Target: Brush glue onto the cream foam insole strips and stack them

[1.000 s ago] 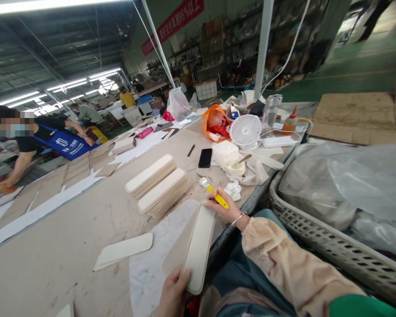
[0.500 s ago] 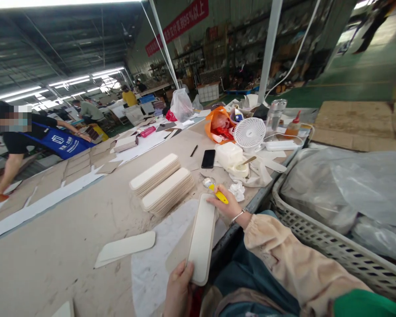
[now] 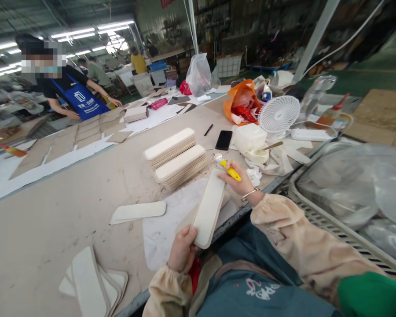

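Note:
My left hand [image 3: 182,248] grips the near end of a long cream panel [image 3: 208,211] with rounded corners, thumb on top. In my right hand [image 3: 239,178] is a yellow-handled brush [image 3: 231,171], its head smeared with white. The fingers of that hand also touch the panel's far end. Under the panel lies a whitish sheet [image 3: 158,240] on the table. Two neat stacks of similar panels, a rear stack [image 3: 170,144] and a front stack [image 3: 181,166], stand beyond it. A few loose panels [image 3: 138,211] lie to the left, and a fanned pile [image 3: 90,281] is near the front edge.
Beyond my right hand are a phone [image 3: 224,140], a white tub [image 3: 250,137] with a stick, crumpled tissue [image 3: 254,175], a fan [image 3: 279,115] and an orange bag [image 3: 239,103]. A plastic-filled basket [image 3: 295,185] stands at right. A co-worker [image 3: 74,94] stands across the table.
My view has swung left and down, bringing the fanned pile into sight. Both hands still hold the panel, and the brush stays in my right hand. The co-worker stands more upright.

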`<state>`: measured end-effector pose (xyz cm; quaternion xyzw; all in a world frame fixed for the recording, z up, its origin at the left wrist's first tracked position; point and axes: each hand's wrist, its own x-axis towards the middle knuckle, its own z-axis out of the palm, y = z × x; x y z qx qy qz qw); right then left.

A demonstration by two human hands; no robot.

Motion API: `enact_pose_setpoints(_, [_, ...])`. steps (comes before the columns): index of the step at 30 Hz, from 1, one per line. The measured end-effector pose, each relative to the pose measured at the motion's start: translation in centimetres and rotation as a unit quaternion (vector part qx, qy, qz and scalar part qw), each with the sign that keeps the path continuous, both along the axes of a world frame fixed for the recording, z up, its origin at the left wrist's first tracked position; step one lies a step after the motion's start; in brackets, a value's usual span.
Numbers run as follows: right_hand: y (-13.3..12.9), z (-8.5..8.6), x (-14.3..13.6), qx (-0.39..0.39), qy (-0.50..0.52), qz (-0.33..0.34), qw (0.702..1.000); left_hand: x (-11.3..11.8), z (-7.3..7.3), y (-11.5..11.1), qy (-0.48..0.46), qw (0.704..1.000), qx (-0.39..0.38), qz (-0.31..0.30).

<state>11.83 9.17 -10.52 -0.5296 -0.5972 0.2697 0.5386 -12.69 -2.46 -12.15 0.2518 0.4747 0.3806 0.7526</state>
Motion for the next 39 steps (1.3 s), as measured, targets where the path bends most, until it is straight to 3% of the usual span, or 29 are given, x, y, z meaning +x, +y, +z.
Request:
enact_pose_setpoints(7, [1.6, 0.4, -0.2, 0.015, -0.029, -0.027, 0.999, -1.2, 0.9, 1.8, 0.031, 0.998, 0.051, -0.005])
enact_pose_setpoints(12, [4.6, 1.3, -1.0, 0.036, -0.035, -0.043, 0.998, -3.9, 2.4, 6.6, 0.132, 0.984, 0.109, 0.053])
enact_pose_setpoints(17, [8.9, 2.8, -2.6, 0.053, -0.062, -0.073, 0.994, -6.4, 5.5, 13.5, 0.273, 0.93, 0.224, 0.099])
enact_pose_setpoints(20, [11.4, 2.9, -3.3, 0.052, -0.069, -0.093, 0.992, -7.1, 6.7, 17.2, 0.343, 0.891, 0.271, 0.12])
enact_pose_setpoints(23, [13.4, 2.5, -3.8, 0.039, -0.07, -0.114, 0.99, -7.5, 6.6, 20.0, 0.409, 0.859, 0.275, 0.142])
enact_pose_setpoints(27, [15.1, 1.6, -4.1, 0.008, -0.107, -0.124, 0.986, -7.6, 5.3, 22.1, 0.474, 0.824, 0.267, 0.16])
enact_pose_setpoints(30, [15.6, 1.1, -3.9, -0.004, -0.159, -0.128, 0.979, -7.5, 4.4, 22.7, 0.539, 0.784, 0.268, 0.153])
enact_pose_setpoints(34, [13.7, 0.9, -2.5, 0.037, -0.199, -0.14, 0.969, -7.6, 3.0, 21.1, 0.621, 0.691, 0.333, 0.159])
enact_pose_setpoints(37, [9.8, 0.7, -0.7, 0.054, -0.167, -0.124, 0.977, -7.9, 1.2, 16.9, 0.614, 0.655, 0.416, 0.147])
enact_pose_setpoints(39, [6.2, 0.3, 0.5, 0.048, -0.136, -0.094, 0.985, -7.9, -0.4, 12.6, 0.607, 0.639, 0.463, 0.096])
